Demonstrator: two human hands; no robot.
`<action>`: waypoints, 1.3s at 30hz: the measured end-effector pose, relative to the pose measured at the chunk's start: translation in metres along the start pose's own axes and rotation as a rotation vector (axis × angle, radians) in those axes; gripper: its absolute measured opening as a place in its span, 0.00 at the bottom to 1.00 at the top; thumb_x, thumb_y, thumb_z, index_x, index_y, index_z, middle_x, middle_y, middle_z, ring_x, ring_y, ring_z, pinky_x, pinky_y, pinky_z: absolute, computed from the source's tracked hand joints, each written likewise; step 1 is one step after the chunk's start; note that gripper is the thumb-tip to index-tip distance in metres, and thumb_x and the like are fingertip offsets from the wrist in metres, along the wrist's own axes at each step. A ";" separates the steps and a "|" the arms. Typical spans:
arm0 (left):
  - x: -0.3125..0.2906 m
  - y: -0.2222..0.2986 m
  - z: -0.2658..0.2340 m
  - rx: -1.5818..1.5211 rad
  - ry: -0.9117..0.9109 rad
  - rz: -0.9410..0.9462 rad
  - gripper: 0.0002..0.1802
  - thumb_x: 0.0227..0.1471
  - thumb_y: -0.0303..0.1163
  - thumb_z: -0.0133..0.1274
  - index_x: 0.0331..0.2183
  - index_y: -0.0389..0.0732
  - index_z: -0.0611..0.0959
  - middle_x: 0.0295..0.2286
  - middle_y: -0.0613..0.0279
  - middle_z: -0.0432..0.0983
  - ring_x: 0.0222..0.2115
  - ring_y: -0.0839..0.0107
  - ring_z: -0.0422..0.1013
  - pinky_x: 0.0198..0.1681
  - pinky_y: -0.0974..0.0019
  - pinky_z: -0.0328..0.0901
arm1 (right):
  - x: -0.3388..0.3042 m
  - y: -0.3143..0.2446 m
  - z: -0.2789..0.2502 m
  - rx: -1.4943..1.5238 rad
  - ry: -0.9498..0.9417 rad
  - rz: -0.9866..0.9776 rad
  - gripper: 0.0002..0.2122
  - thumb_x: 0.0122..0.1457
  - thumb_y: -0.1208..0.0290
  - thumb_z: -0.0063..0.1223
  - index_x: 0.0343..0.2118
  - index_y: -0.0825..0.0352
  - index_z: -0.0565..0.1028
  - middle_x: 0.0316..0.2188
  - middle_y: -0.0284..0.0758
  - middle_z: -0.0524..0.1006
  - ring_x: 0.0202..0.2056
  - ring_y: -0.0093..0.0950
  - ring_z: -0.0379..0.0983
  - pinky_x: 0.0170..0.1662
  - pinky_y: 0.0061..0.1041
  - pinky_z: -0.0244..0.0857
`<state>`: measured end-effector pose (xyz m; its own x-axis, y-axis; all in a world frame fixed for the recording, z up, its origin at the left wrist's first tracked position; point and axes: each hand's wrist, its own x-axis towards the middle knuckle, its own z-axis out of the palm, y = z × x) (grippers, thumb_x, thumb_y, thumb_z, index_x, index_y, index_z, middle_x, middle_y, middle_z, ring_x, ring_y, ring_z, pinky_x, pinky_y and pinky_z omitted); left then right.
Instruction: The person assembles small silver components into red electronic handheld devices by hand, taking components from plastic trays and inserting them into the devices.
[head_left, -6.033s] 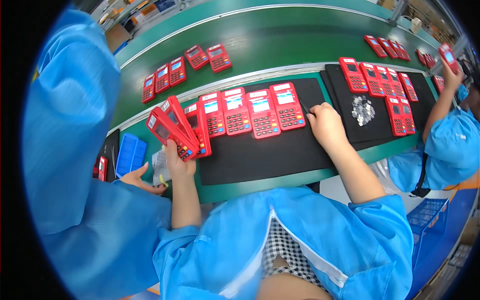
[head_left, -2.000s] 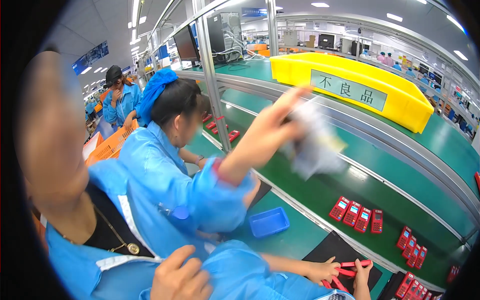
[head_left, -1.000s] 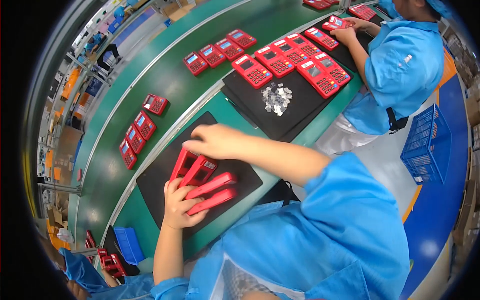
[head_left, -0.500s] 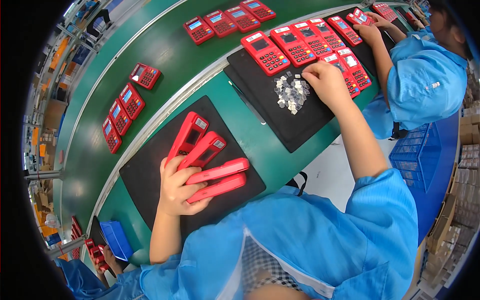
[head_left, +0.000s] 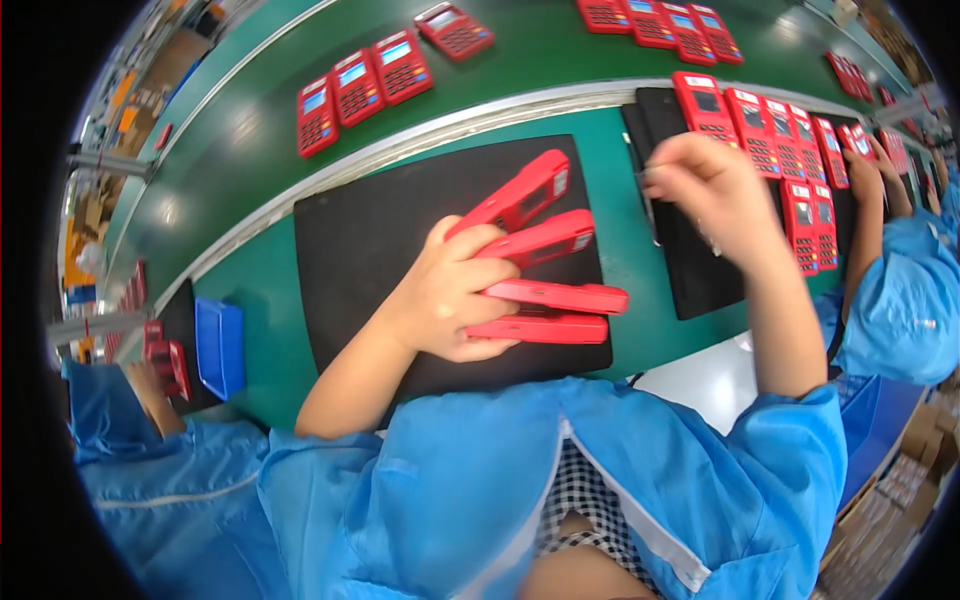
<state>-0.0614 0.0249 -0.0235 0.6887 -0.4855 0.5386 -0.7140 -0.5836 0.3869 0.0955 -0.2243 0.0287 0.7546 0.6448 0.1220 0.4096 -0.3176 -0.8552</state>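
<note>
My left hand [head_left: 435, 300] grips several red card terminals [head_left: 560, 297], fanned out between its fingers above a black mat [head_left: 345, 240]. Their lower ends sit in the hand and their upper ends point right, spread apart. My right hand [head_left: 725, 200] is raised over the left part of a second black mat [head_left: 695, 285], thumb and fingers pinched together. Whatever the pinch holds is too small and blurred to name. The heap of small clear and whitish pieces on that mat is mostly hidden behind this hand.
More red terminals [head_left: 705, 105] stand in rows along the right mat. Others [head_left: 358, 88] lie on the green belt beyond the metal rail. A co-worker's hands [head_left: 875, 175] hold a terminal at right. Another person's hand [head_left: 150, 385] works at left, beside a blue bin [head_left: 220, 345].
My view has turned to the right. My right hand has lifted from the heap of small pieces and moved toward the left hand. The left hand keeps its fanned terminals.
</note>
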 end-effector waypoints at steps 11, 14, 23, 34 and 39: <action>0.000 -0.003 0.009 -0.050 0.018 -0.008 0.15 0.23 0.39 0.64 0.18 0.47 0.78 0.30 0.65 0.71 0.41 0.55 0.65 0.37 0.51 0.57 | 0.050 -0.016 0.090 -0.206 -0.261 -0.528 0.02 0.50 0.78 0.55 0.27 0.68 0.75 0.28 0.36 0.71 0.35 0.36 0.69 0.39 0.30 0.65; 0.002 -0.004 0.006 -0.037 -0.027 -0.034 0.16 0.21 0.39 0.65 0.20 0.46 0.79 0.30 0.64 0.72 0.41 0.55 0.65 0.38 0.50 0.57 | 0.048 -0.008 0.095 -0.249 -0.214 -0.595 0.03 0.48 0.77 0.55 0.27 0.67 0.76 0.28 0.36 0.71 0.36 0.36 0.69 0.41 0.31 0.64; 0.006 -0.003 0.007 -0.023 -0.053 -0.008 0.18 0.16 0.39 0.64 0.20 0.45 0.82 0.31 0.63 0.74 0.41 0.52 0.66 0.38 0.48 0.57 | 0.009 -0.033 0.078 -0.740 -0.251 -0.706 0.10 0.43 0.69 0.55 0.28 0.68 0.77 0.32 0.40 0.72 0.40 0.36 0.68 0.50 0.38 0.59; 0.011 -0.002 0.004 0.009 -0.021 -0.010 0.16 0.16 0.38 0.62 0.19 0.46 0.81 0.30 0.62 0.74 0.38 0.52 0.68 0.38 0.49 0.58 | -0.034 0.081 -0.074 -0.609 0.171 0.089 0.05 0.49 0.77 0.57 0.30 0.71 0.78 0.25 0.41 0.76 0.30 0.35 0.74 0.34 0.29 0.67; 0.004 -0.001 0.003 -0.012 -0.020 -0.036 0.17 0.18 0.39 0.63 0.20 0.46 0.80 0.31 0.62 0.74 0.39 0.51 0.67 0.39 0.48 0.58 | -0.022 0.082 -0.075 -0.643 0.061 0.112 0.07 0.49 0.76 0.57 0.31 0.71 0.77 0.27 0.41 0.76 0.32 0.37 0.75 0.38 0.29 0.67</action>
<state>-0.0572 0.0215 -0.0243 0.7165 -0.4773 0.5088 -0.6899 -0.5930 0.4152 0.1507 -0.3169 -0.0060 0.8303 0.5492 0.0946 0.5377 -0.7449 -0.3951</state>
